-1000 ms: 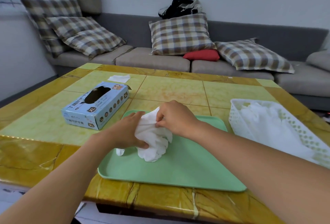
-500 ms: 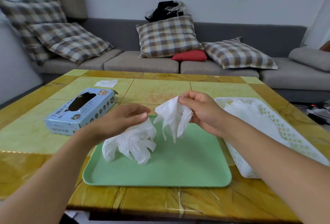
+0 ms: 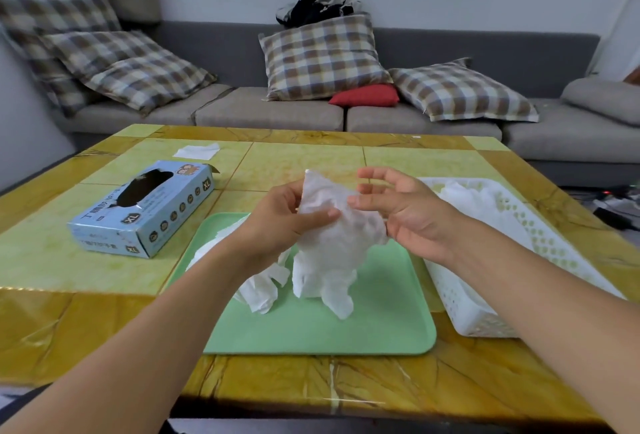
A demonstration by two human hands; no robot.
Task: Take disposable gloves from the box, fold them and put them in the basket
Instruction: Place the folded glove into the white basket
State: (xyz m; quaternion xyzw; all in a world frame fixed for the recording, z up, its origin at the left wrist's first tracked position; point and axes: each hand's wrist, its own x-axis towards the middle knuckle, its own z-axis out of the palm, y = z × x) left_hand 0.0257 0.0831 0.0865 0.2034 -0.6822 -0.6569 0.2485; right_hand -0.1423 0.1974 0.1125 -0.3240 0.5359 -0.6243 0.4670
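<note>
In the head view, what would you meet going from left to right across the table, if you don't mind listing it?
Blue glove box → green tray → white basket.

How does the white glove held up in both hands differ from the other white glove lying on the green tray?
The held white disposable glove is lifted over the green plastic tray, pinched by the left hand and right hand, its fingers hanging down. The second white glove lies crumpled on the tray, largely hidden behind the left forearm, with no hand gripping it. Both are thin, white and crinkled, and neither is folded yet.
</note>
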